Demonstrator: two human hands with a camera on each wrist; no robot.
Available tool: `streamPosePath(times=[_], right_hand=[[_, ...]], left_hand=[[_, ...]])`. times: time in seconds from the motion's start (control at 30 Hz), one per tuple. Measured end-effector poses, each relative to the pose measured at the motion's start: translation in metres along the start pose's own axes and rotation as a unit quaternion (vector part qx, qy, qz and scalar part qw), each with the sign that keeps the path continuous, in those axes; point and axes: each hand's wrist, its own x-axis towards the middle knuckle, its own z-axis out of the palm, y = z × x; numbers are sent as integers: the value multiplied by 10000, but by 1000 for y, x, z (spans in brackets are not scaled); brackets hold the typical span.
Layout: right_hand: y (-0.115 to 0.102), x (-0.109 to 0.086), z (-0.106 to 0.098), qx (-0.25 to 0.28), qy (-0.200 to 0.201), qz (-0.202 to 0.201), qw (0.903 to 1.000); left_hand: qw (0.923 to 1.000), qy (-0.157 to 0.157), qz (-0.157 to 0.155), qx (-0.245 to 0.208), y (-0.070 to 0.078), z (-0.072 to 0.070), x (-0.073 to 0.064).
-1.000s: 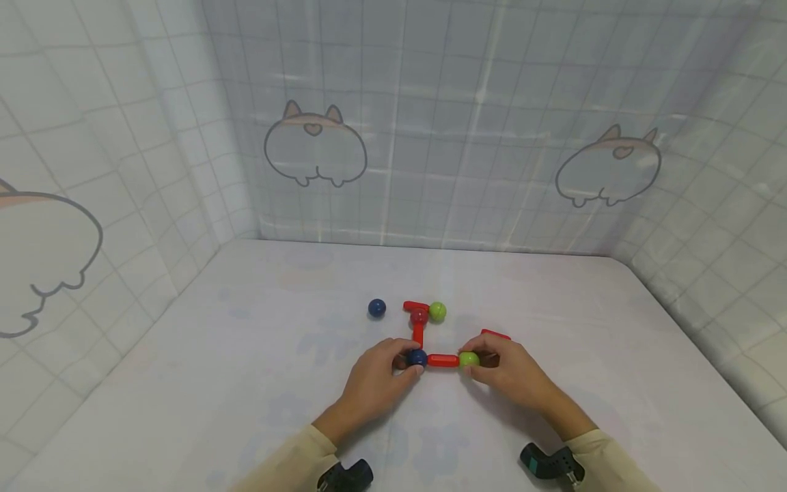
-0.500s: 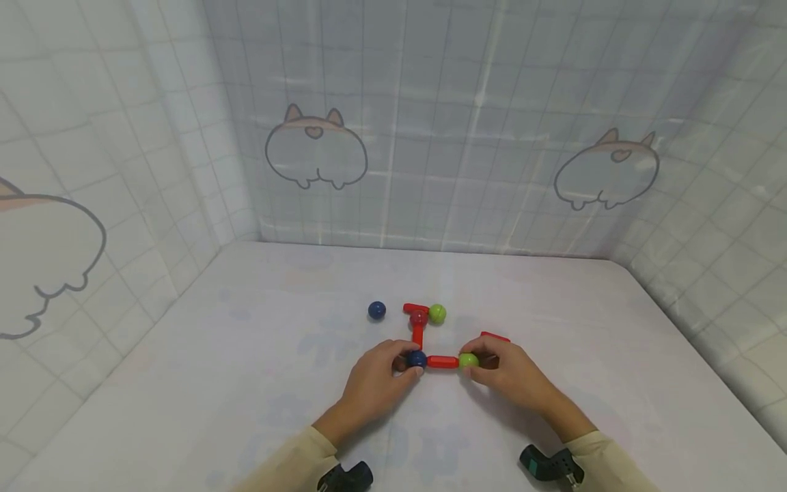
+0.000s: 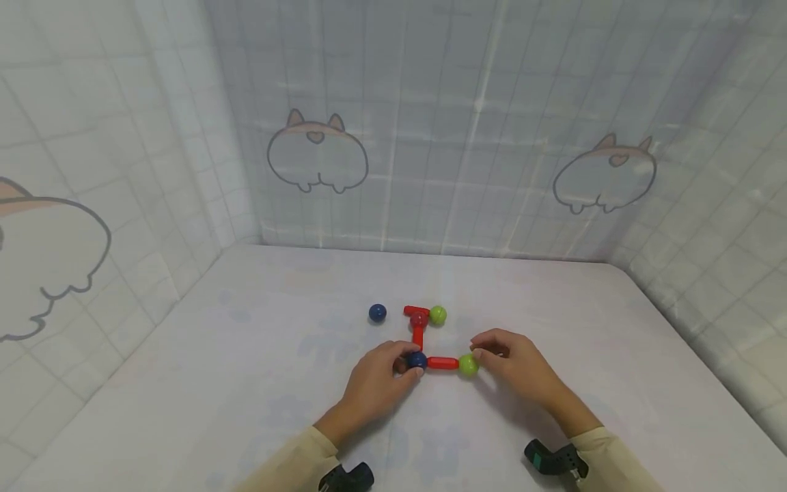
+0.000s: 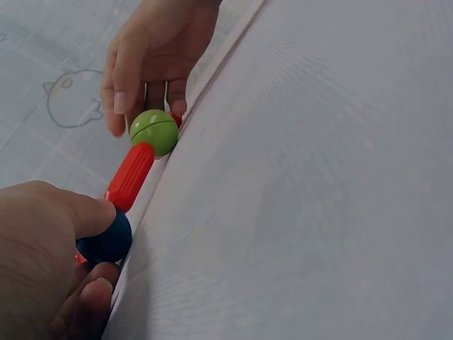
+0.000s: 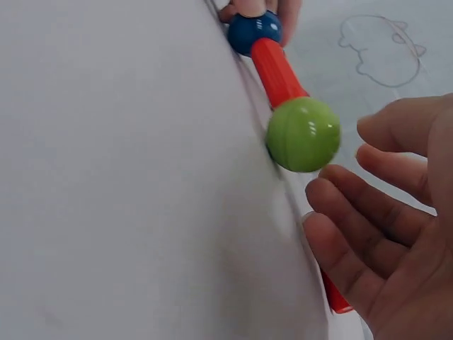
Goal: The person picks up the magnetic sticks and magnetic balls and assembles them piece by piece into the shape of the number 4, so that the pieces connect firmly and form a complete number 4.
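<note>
My left hand [image 3: 380, 376] pinches a dark blue ball [image 3: 417, 361] between thumb and fingers. From that ball a red rod [image 3: 443, 363] runs right to a green ball [image 3: 468, 365], and a second red rod [image 3: 418, 337] runs away from me to a red ball [image 3: 419, 320]. Just right of the green ball is my right hand [image 3: 519, 365]. In the right wrist view its fingers are loosely bent with a gap to the green ball [image 5: 304, 134], holding nothing.
Beyond the joined pieces, another red rod [image 3: 415, 310] and another green ball [image 3: 438, 315] lie by the red ball. A loose blue ball [image 3: 378, 313] sits to their left. One more red rod [image 5: 336, 294] lies under my right hand. Printed walls [image 3: 430, 137] enclose the white table [image 3: 215, 383].
My right hand has let go of the near green ball and drawn back slightly to the right, covering the red rod behind it. The left hand keeps its hold on the blue ball.
</note>
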Motion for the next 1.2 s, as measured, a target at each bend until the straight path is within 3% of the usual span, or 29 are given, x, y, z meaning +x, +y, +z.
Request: streamPosePath(times=[0.23, 0.7, 0.9, 1.2], right_hand=[[3, 2, -17, 170, 318, -363, 9987], [21, 5, -32, 331, 851, 15, 9958], [25, 6, -31, 14, 1070, 221, 9940], [33, 10, -29, 15, 871, 269, 9958]], left_hand=[[10000, 44, 3, 25, 1, 0, 2], [10000, 52, 38, -5, 0, 1, 1], [10000, 57, 20, -41, 0, 1, 2], [10000, 48, -7, -6, -1, 2, 3]])
